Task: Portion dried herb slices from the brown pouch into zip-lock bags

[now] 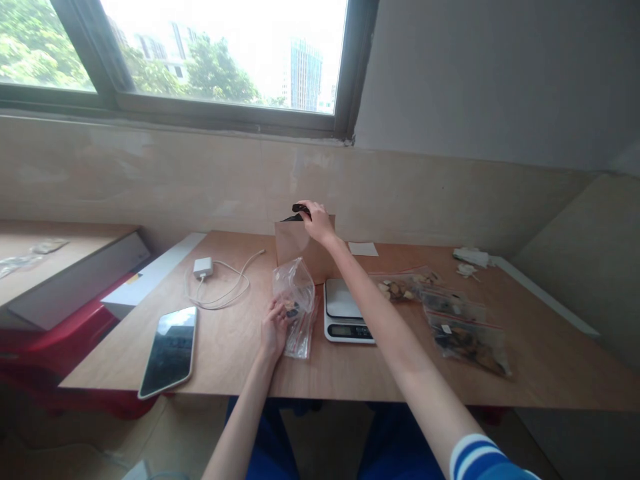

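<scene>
My left hand (274,330) has its fingers closed on a clear plastic bag (294,277) that stands partly open. Some small brown and dark pieces show near the fingertips. Farther back, my right hand (317,223) is raised at the top of a brown paper bag (290,243). Its fingers pinch a dark, flat piece (301,209), whose kind I cannot make out. Black material shows at the paper bag's mouth. A white kitchen scale (345,300) lies under my right forearm, which hides part of it. More flat clear bags lie beneath the left-hand bag.
Zip bags of dark dried pieces (470,343) and pale slices (397,290) lie at right. A smartphone (170,350) sits at the front left edge, behind it a white charger (203,268) with its cable. A white paper (363,249) and crumpled tissue (473,257) lie at the back.
</scene>
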Demonstrator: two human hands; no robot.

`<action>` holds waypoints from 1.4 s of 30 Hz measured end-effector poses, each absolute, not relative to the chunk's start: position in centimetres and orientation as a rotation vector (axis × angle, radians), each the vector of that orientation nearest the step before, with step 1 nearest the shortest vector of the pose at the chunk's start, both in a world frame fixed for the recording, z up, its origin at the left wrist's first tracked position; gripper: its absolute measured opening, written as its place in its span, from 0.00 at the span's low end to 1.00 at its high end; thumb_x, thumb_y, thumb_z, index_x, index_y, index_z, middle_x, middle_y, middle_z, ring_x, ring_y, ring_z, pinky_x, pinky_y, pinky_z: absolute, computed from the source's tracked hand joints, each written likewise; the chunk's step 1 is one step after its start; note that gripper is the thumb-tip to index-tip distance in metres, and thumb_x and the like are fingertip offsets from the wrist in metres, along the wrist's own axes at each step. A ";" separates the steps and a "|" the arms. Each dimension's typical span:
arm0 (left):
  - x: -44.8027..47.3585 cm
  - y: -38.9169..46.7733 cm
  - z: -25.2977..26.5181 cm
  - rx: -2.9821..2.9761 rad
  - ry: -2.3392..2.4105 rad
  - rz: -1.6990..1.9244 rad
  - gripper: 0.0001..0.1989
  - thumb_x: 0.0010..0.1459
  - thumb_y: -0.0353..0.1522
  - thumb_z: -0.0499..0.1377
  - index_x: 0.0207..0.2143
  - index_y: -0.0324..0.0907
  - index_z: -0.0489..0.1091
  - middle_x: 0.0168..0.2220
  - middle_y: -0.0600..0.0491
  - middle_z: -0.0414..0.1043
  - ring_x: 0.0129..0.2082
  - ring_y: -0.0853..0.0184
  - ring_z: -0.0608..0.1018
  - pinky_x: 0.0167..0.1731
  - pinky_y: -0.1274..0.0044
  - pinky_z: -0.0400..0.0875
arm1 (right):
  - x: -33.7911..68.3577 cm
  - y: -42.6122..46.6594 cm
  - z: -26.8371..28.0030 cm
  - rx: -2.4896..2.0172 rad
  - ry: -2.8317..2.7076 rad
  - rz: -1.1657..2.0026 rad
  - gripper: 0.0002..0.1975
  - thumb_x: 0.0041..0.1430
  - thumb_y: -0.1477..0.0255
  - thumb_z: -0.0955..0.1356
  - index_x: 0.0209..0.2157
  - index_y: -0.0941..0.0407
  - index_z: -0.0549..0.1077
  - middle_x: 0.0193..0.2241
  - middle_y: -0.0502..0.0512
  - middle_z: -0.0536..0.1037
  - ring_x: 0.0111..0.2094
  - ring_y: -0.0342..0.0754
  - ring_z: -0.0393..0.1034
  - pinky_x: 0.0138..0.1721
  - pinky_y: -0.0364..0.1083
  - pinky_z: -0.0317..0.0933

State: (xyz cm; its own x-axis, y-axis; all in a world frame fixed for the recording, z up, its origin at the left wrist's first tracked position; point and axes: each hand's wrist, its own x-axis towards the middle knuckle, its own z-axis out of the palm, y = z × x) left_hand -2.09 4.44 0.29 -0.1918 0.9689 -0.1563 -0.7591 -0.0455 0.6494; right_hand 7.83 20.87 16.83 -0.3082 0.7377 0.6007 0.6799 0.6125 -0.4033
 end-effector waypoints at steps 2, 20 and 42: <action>-2.2 4.5 0.2 0.378 0.729 1.616 0.15 0.49 0.25 0.55 0.42 0.40 0.67 0.37 0.50 0.74 0.32 0.70 0.77 0.30 0.80 0.72 | 7.7 20.2 17.1 -1.095 -2.122 0.097 0.13 0.61 0.75 0.59 0.45 0.53 0.69 0.44 0.57 0.73 0.45 0.54 0.61 0.47 0.53 0.54; -2.2 4.2 0.3 0.371 0.720 1.635 0.20 0.38 0.19 0.55 0.36 0.40 0.67 0.36 0.54 0.75 0.34 0.72 0.76 0.28 0.85 0.68 | 9.0 16.6 16.0 -0.835 -2.211 0.071 0.12 0.60 0.75 0.61 0.44 0.55 0.70 0.44 0.55 0.74 0.47 0.48 0.66 0.50 0.48 0.53; -2.3 4.3 0.3 0.383 0.696 1.634 0.16 0.39 0.20 0.55 0.32 0.42 0.71 0.35 0.51 0.75 0.38 0.66 0.76 0.31 0.81 0.70 | 9.6 17.5 15.4 -0.760 -1.837 0.394 0.12 0.61 0.67 0.60 0.36 0.58 0.71 0.33 0.56 0.75 0.36 0.47 0.69 0.39 0.45 0.62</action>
